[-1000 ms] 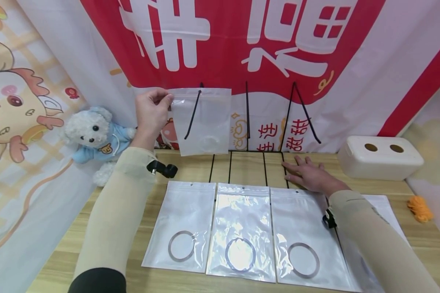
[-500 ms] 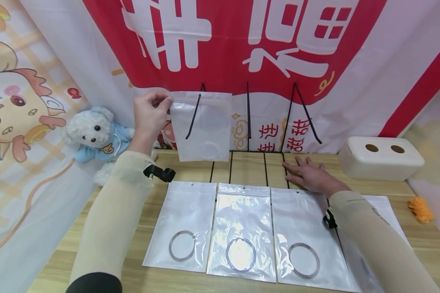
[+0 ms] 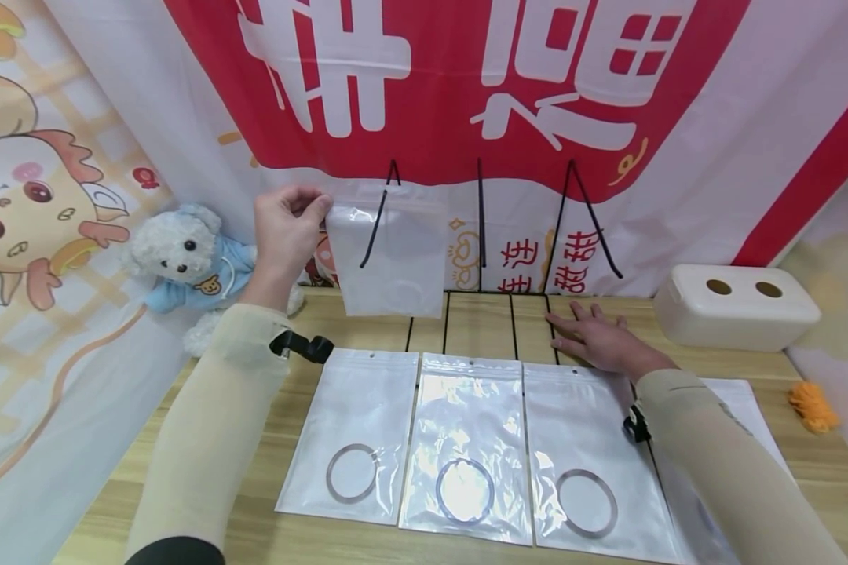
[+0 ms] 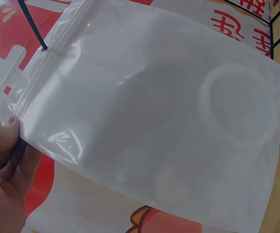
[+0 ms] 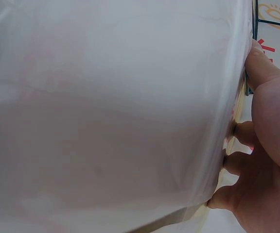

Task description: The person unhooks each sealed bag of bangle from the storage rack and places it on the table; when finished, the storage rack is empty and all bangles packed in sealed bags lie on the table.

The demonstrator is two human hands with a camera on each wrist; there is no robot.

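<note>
My left hand (image 3: 287, 235) pinches the upper left corner of a clear zip bag (image 3: 406, 259). The bag hangs from a black wire prong (image 3: 373, 231), which seems to pass through its top hole. In the left wrist view, a pale ring-shaped bangle (image 4: 208, 97) shows inside that bag. My right hand (image 3: 601, 339) lies with spread fingers on the base of the black wire rack (image 3: 514, 329), holding nothing. Below it, a zip bag (image 3: 579, 416) lies flat on the table; a bag also fills much of the right wrist view beside my fingers (image 5: 259, 63).
Two more ring-filled bags, a left one (image 3: 374, 392) and a middle one (image 3: 466, 408), lie in the row; another bag (image 3: 735, 400) is partly under my right forearm. Around them are a teddy bear (image 3: 184, 251), a white two-holed box (image 3: 738, 306) and orange yarn (image 3: 813, 406).
My left hand has moved slightly down and left, and the bag in its fingers has come lower along the prong. My right hand has stayed in place.
</note>
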